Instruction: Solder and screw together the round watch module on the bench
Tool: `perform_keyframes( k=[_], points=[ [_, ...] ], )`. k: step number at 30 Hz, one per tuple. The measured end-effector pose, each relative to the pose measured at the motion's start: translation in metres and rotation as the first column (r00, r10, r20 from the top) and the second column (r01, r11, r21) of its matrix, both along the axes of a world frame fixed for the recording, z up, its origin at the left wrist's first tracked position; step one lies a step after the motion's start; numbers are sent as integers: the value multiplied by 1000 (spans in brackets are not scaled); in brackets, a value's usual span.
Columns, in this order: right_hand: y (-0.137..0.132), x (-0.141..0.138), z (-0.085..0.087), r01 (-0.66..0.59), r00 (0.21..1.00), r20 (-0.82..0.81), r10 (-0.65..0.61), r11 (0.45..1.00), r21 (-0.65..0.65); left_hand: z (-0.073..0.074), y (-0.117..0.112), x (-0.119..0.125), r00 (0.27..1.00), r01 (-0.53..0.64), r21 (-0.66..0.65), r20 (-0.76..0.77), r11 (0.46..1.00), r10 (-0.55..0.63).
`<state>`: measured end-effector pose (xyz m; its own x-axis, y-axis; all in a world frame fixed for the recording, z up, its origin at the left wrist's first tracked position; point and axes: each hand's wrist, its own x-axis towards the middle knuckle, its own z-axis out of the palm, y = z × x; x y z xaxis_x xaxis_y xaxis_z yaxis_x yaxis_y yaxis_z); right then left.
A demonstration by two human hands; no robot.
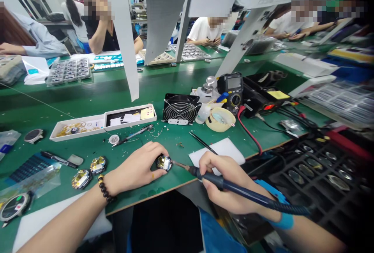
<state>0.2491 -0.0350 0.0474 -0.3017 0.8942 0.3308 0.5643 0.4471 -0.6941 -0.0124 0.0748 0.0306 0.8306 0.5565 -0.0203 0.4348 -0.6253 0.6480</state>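
My left hand (143,165) is closed on a small round watch movement (164,162), thumb and fingers at its rim, close to the table's front edge. In my right hand (226,179) is a soldering iron (214,179), gripped like a pen; its tip points left and reaches the movement's right edge. Whether the tip touches it I cannot tell. Left of my left wrist lie two similar round watch modules (98,165) with gold and silver parts showing. A white foam sheet (230,149) lies beyond my right hand, with thin black tweezers (203,142) across its edge.
A small fan (180,108), a multimeter (232,91), a yellowish bowl (220,119) and a soldering station (263,97) stand at the back. A white parts box (78,127) lies left of the fan. A black tray (309,171) of round pieces is at right. Several people sit opposite.
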Motion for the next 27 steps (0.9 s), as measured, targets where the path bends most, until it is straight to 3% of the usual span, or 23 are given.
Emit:
perform_keyframes(
  k=[6,10,12,14,19,23,27],
  points=[
    [-1,14,10,81,994,-76,-83,996,-34,-4,-2,-1,1000,-11,-4,9,1000,11],
    [8,38,16,285,916,-269,-298,954,-88,-21,1,-4,999,-48,26,19,999,47],
    [20,64,21,490,769,-435,-468,869,-68,-31,6,-5,997,-49,72,56,996,45],
    [36,100,30,675,593,-568,-571,737,-37,-36,9,-5,994,-48,124,103,991,35],
    [81,197,62,858,335,-668,-664,508,-75,-35,11,-8,995,-36,202,102,979,15],
    [101,245,79,905,219,-626,-748,396,-156,-38,13,-10,997,7,256,77,967,-28],
    [110,269,86,908,193,-550,-812,360,-213,-44,18,-7,995,30,296,86,955,-58]
  ],
)
